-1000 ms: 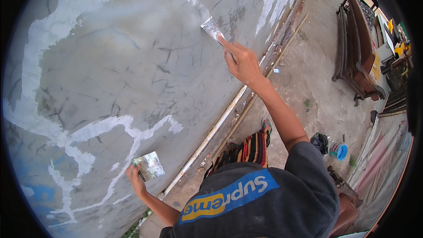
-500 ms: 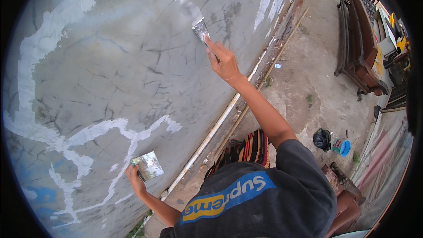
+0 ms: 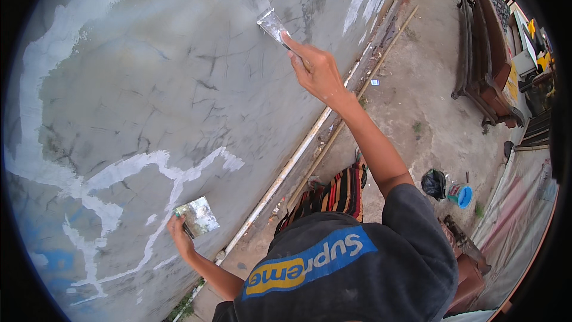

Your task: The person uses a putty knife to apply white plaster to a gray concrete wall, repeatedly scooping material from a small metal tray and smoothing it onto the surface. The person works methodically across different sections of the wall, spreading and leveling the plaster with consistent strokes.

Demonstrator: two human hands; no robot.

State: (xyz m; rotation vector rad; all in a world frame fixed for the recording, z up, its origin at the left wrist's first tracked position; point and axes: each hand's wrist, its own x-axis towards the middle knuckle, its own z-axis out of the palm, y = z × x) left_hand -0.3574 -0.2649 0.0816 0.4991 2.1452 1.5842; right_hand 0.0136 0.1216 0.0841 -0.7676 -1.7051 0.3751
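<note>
Could gouge or streak grey wall (image 3: 119, 107) if tilting scraper (image 3: 272, 25) too steeply; gripping handle in right hand (image 3: 322, 74), fingers wrapped, holding blade at wall above bottom edge. Could smear if tipping broad plate (image 3: 199, 217), pinched between fingers of left hand (image 3: 180, 237). Mind pole (image 3: 390, 48) along wall's bottom edge, tripping hazard; farther off, blue bucket (image 3: 462, 195), black bag (image 3: 433, 183).

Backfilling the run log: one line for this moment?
right hand: scraper at wall; left hand: broad metal blade; floor: black bag, blue bucket
</note>
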